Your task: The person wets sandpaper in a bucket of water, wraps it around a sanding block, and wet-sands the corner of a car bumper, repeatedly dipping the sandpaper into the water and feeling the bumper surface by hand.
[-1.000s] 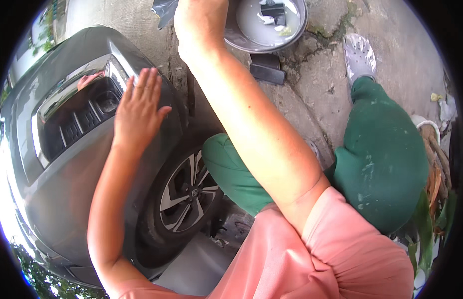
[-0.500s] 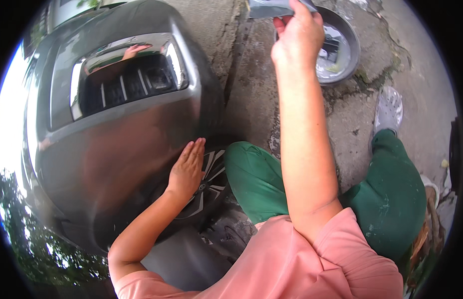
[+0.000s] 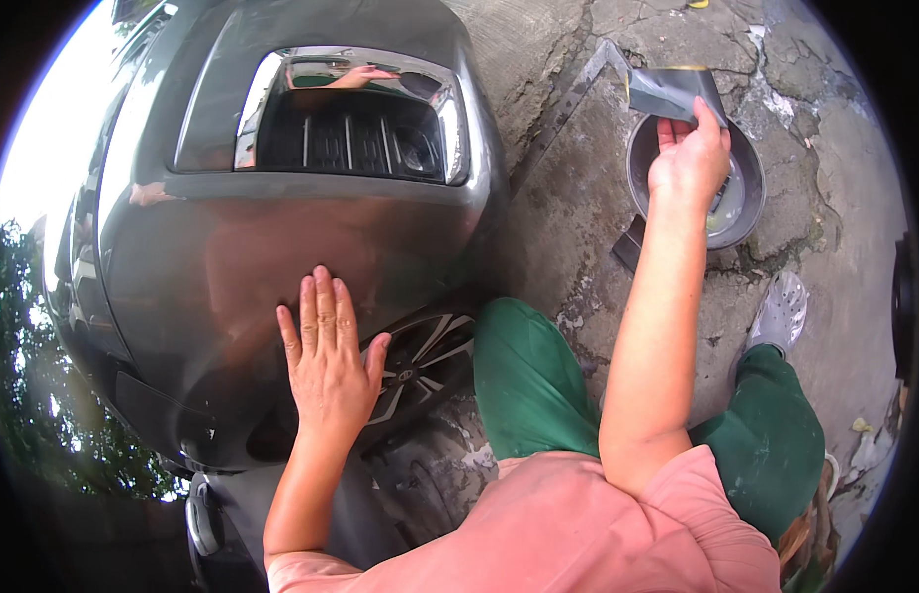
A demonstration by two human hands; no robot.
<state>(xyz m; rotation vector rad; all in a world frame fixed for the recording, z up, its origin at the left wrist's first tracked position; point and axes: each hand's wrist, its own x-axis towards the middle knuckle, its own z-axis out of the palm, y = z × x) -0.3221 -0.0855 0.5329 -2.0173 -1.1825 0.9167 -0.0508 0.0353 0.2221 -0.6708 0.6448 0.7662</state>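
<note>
My left hand (image 3: 329, 371) lies flat with its fingers apart on the glossy dark grey body panel (image 3: 281, 232) of a car, just above the front wheel (image 3: 420, 361). My right hand (image 3: 692, 163) is out over a dark round basin (image 3: 759, 203) on the ground. Its thumb and fingers pinch a bent dark grey sheet (image 3: 677, 94) that looks like wet sandpaper. The basin holds some liquid; my hand and wrist hide part of its inside.
The car's headlight (image 3: 350, 124) with its chrome surround sits ahead of my left hand. A dark flat piece (image 3: 629, 244) lies beside the basin. Cracked concrete (image 3: 617, 188) spreads around it. My right foot wears a grey clog (image 3: 779, 311).
My view has shifted, so car and basin appear lower and further right. My left hand has slid leftward over the panel, fingers now more spread. My right hand still holds the sheet by the basin.
</note>
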